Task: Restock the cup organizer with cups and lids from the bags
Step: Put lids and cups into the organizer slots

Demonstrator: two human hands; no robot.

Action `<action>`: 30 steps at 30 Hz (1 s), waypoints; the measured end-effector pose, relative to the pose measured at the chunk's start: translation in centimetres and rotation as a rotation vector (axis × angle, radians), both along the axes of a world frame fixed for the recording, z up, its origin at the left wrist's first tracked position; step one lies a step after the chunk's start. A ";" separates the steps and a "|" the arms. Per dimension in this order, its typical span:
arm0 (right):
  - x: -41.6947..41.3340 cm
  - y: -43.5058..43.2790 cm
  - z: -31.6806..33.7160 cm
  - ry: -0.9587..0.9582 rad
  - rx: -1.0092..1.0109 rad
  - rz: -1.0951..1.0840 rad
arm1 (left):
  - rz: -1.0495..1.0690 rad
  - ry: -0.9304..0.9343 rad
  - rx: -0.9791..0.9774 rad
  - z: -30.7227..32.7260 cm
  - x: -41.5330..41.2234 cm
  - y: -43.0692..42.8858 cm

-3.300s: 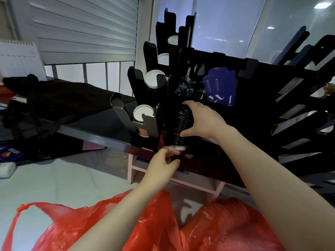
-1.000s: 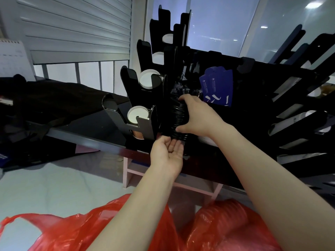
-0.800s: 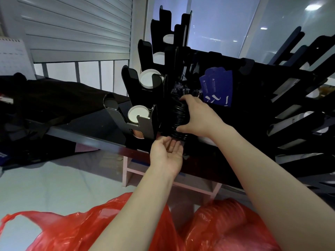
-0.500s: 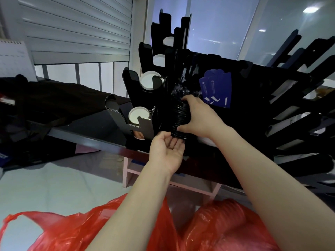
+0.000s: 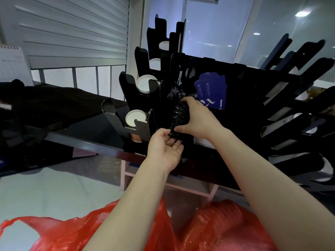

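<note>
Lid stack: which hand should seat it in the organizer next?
Right. The right hand grips the black lid stack at the organizer slot; the left hand lies open, palm up, under the stack's lower end.

One wide-angle camera, worn on the head, looks forward and down, close to the black slotted plastic cup organizer (image 5: 143,128), red crinkled plastic bags (image 5: 61,232) at bottom edge; far right apparently distorted.

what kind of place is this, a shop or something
Probably a café or takeaway drinks counter. A black cup organizer on the countertop holds paper cups in its slots, a stack of black lids is held at it, and a roller shutter hangs behind.
</note>
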State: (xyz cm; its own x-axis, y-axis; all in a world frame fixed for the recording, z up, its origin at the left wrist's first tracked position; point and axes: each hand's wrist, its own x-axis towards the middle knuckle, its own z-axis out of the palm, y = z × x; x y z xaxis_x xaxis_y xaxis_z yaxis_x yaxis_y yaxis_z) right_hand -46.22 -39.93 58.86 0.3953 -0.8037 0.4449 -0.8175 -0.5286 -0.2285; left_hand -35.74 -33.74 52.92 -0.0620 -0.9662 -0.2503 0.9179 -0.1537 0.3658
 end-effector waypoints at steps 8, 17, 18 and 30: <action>-0.6 0.1 0.2 -0.036 -0.005 0.017 | -0.029 -0.125 -0.009 -1.0 -0.1 -0.6; -2.4 1.5 -0.6 -0.176 -0.025 0.122 | 0.036 -0.162 -0.155 -2.7 -1.0 -0.6; -2.6 1.7 -0.6 -0.204 -0.037 0.136 | 0.042 -0.201 -0.180 -2.7 -1.0 -0.5; -3.1 7.3 0.1 -0.340 -0.185 0.164 | 0.377 -0.670 -0.557 -2.2 -0.3 3.0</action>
